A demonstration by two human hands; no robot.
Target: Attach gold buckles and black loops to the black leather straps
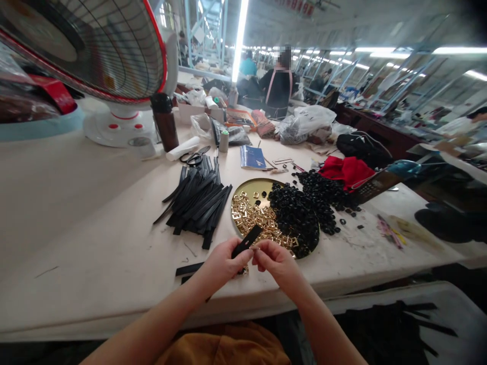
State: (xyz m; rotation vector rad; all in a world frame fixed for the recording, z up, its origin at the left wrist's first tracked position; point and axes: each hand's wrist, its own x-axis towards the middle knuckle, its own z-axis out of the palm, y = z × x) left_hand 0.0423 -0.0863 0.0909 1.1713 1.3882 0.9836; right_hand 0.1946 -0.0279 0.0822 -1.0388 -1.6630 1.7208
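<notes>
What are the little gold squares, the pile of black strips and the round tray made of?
The gold square frames look like polished metal: they glint brightly. The black strips could be leather or imitation leather, with a soft sheen; I can't tell which. The round tray seems to be smooth, gold-toned metal, as its bare part gleams, though coated plastic is possible.

No text can be read with certainty. The blue booklet [252,157], which lies toward the far edge of the tabletop [114,218], has pale marks too small for reading; the red characters on the overhead sign [294,6] are blurred.
</notes>
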